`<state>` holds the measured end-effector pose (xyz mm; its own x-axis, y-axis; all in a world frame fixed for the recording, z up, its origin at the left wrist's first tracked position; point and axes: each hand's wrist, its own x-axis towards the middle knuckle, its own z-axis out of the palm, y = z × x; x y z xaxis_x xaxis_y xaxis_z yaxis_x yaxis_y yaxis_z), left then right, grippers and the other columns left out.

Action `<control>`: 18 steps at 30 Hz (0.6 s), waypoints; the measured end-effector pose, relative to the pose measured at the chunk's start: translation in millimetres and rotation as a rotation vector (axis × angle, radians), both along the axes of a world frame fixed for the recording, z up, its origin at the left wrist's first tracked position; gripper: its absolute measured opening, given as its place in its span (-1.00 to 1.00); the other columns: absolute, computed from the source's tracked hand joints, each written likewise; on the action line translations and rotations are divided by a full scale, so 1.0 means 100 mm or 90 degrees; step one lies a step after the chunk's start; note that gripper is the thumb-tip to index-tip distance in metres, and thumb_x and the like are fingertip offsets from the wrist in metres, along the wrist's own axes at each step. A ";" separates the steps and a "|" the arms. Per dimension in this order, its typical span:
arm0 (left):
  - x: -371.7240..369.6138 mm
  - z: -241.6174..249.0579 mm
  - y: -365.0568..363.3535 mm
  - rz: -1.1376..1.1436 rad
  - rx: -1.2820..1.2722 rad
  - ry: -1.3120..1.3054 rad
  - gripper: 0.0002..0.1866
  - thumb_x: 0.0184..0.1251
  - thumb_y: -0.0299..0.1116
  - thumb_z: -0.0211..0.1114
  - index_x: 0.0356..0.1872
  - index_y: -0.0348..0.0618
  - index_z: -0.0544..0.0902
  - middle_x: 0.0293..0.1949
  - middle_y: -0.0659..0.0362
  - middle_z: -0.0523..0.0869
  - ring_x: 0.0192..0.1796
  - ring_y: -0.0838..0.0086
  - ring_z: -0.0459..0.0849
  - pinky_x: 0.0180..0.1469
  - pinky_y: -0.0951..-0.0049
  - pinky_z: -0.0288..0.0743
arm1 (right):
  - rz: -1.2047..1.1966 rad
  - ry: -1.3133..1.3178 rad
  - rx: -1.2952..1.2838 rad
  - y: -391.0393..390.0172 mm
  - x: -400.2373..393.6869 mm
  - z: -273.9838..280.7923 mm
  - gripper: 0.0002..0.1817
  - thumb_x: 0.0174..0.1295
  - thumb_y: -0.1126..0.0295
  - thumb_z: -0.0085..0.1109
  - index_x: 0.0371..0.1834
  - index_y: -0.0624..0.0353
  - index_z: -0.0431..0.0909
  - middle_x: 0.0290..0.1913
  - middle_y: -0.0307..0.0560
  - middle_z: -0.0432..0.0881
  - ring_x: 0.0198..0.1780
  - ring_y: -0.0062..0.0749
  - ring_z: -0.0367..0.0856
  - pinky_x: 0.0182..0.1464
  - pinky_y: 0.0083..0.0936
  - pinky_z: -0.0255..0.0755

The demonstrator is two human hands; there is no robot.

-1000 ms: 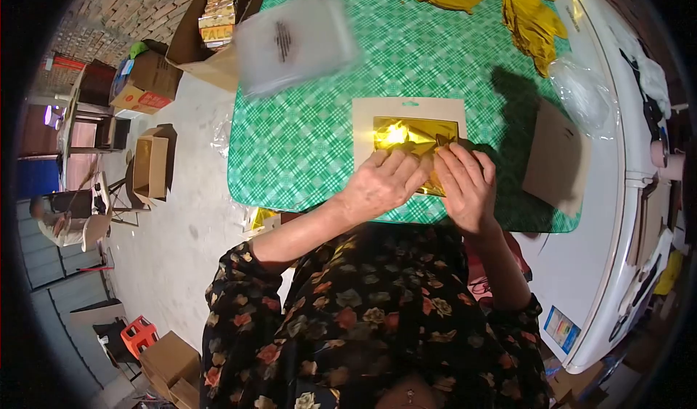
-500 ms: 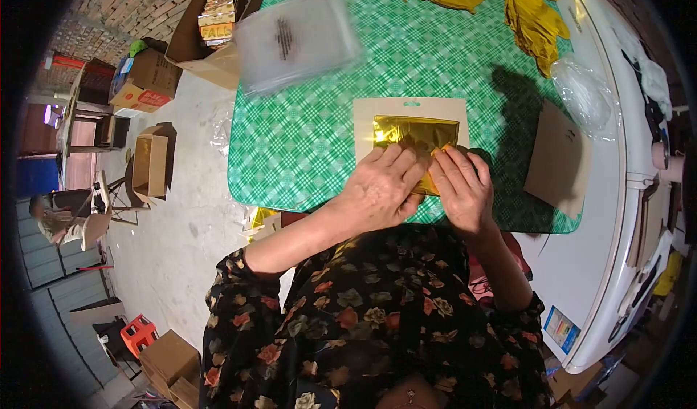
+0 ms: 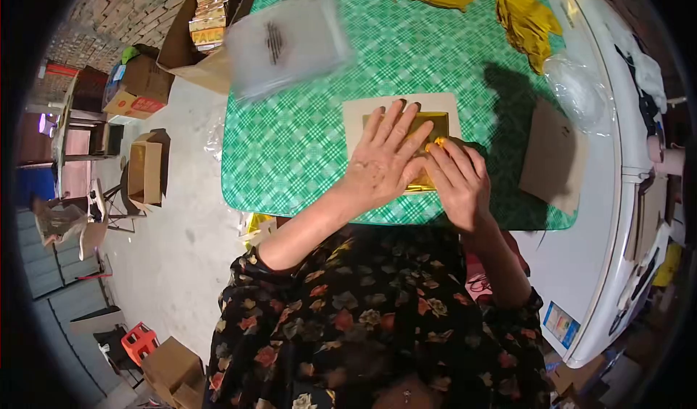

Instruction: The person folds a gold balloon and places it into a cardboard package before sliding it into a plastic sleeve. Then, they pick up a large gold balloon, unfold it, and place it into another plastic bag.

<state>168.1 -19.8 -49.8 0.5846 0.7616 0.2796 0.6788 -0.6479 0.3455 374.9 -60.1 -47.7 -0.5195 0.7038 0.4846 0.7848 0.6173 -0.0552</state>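
A flat folded gold foil piece (image 3: 437,122) lies on a pale cardboard card (image 3: 354,115) near the table's front edge. My left hand (image 3: 381,163) rests flat over the foil and card, fingers stretched out and spread, palm down. Beside it, my right hand (image 3: 459,185) has its fingers bent and close together at the foil's right side, with orange showing at the fingertips. They appear to pinch the foil's edge, but the thumb is hidden. Much of the foil is covered by both hands.
A green checked cloth (image 3: 290,147) covers the table. A stack of clear plastic bags (image 3: 305,46) lies at the back left, beside a carton of packs (image 3: 192,71). Crumpled gold foil (image 3: 519,24) is at the back. Rightward are a plastic bag (image 3: 577,93), a cardboard sheet (image 3: 552,155) and a white appliance (image 3: 602,213).
My left hand has flattened and spread its fingers over the foil, reaching farther up the card. My right hand stays at the foil's right side. The whole view has shifted slightly.
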 end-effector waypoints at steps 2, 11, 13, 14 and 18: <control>0.01 -0.03 -0.01 0.010 -0.006 0.008 -0.38 0.61 -0.05 0.07 0.58 -0.07 0.34 0.65 -0.09 0.15 0.69 -0.06 0.03 0.67 -0.16 -0.14 | -0.004 0.014 -0.018 0.00 0.02 -0.01 -0.69 0.20 0.45 0.23 0.01 0.25 0.71 0.19 0.02 0.70 0.33 -0.09 0.59 0.37 -0.06 0.36; 0.04 -0.02 -0.02 0.040 -0.003 0.051 -0.34 0.60 0.01 0.10 0.59 -0.06 0.32 0.64 -0.08 0.15 0.70 -0.04 0.01 0.68 -0.14 -0.16 | -0.088 0.160 -0.211 -0.23 0.21 0.17 -0.31 0.08 0.43 0.15 0.35 0.52 0.40 0.43 0.41 0.38 0.49 0.32 0.32 0.55 0.20 0.14; 0.04 -0.02 -0.02 0.045 -0.005 0.058 -0.33 0.59 0.02 0.10 0.59 -0.06 0.32 0.65 -0.08 0.15 0.70 -0.03 0.00 0.68 -0.13 -0.17 | -0.108 0.054 -0.189 -0.32 0.23 0.05 -0.32 0.15 0.35 0.17 0.36 0.50 0.41 0.44 0.40 0.38 0.51 0.29 0.31 0.53 0.25 0.14; 0.04 -0.01 -0.02 0.047 -0.006 0.061 -0.33 0.59 0.03 0.10 0.59 -0.06 0.33 0.65 -0.08 0.15 0.70 -0.03 0.00 0.68 -0.13 -0.18 | -0.117 0.002 -0.178 -0.36 0.24 0.03 -0.32 0.19 0.31 0.17 0.37 0.49 0.41 0.44 0.39 0.38 0.52 0.28 0.30 0.52 0.27 0.14; 0.06 -0.02 0.00 0.062 -0.006 0.070 -0.32 0.58 0.05 0.11 0.59 -0.06 0.33 0.65 -0.08 0.14 0.71 -0.02 -0.02 0.69 -0.12 -0.19 | -0.151 -0.045 -0.184 -0.45 0.21 0.03 -0.39 0.55 0.10 -0.12 0.38 0.45 0.45 0.44 0.28 0.43 0.55 0.12 0.29 0.53 0.27 0.14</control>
<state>173.7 -20.3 -51.7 0.5349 0.8184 0.2102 0.7721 -0.5745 0.2719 395.5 -105.2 -44.3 -0.3508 0.9109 0.2170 0.9120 0.3850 -0.1414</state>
